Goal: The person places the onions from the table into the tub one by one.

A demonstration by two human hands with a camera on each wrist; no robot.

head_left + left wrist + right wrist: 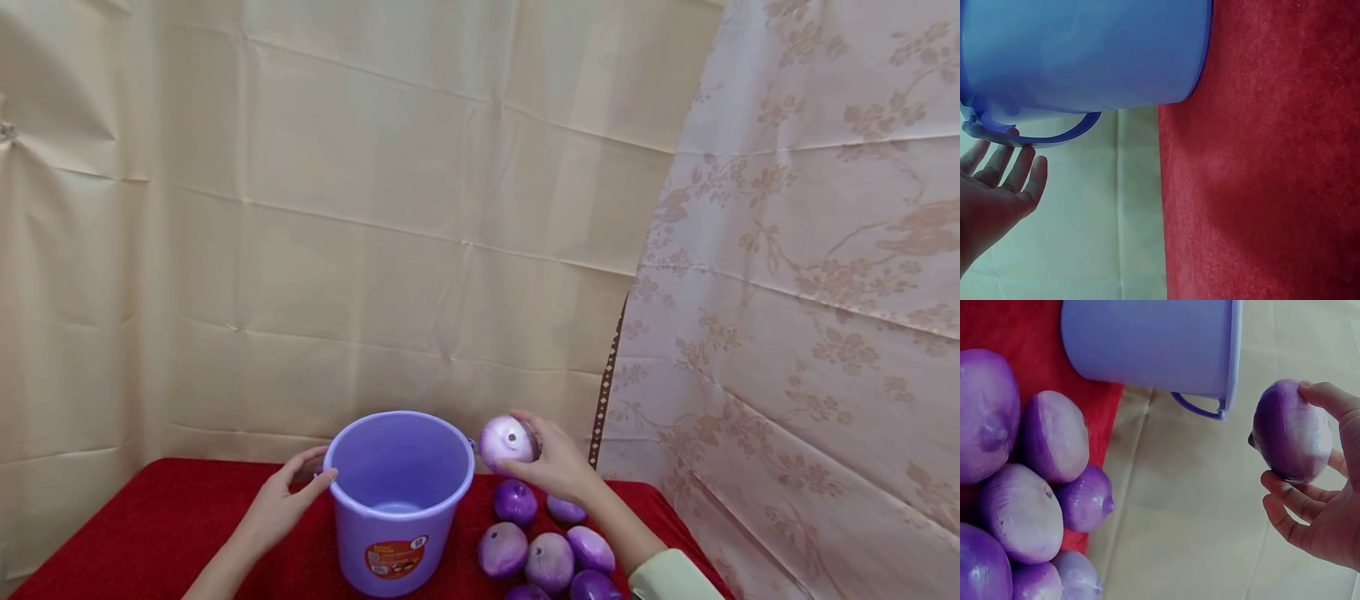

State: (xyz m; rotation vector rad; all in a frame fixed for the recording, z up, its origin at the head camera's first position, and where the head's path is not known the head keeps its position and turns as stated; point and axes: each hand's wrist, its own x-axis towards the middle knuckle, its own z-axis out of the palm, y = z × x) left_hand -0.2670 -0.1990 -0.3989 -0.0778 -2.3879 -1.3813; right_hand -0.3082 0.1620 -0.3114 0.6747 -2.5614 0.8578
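A purple plastic bucket (351,533) stands upright on the red cloth, and the inside that shows holds nothing. My left hand (279,500) rests against the bucket's left side, thumb at the rim. In the left wrist view its loosely bent fingers (1019,169) touch the bucket's handle (1063,139). To the right of the bucket, my right hand (558,461) holds a purple-and-white onion (501,443) raised at about rim height. The right wrist view shows this onion (1288,434) between thumb and fingers, apart from the bucket.
Several more purple onions (550,560) lie grouped on the red cloth (202,508), right of the bucket and below my right forearm. Beige curtain (390,250) hangs behind the table, and a floral curtain (840,333) hangs at the right.
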